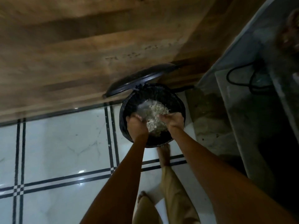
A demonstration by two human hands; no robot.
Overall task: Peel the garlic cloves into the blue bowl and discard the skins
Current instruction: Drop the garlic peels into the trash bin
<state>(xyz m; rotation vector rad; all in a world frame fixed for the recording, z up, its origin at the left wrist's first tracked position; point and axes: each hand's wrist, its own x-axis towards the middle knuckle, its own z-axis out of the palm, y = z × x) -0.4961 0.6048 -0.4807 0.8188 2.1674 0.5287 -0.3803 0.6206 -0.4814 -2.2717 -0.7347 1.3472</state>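
Now, skins (156, 115): pale heap, seemingly bundled in clear plastic, held over the open bin (182, 109).
Hands: left hand (136, 125) and right hand (174, 121) clutch it from either side.
Progress: final discard step, I'd judge; blue bowl out of sight.

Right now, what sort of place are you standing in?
Probably a home kitchen: a round black bin with its lid up, pale garlic skins over it, glossy white floor tiles with black lines, and a brown wooden cabinet front.
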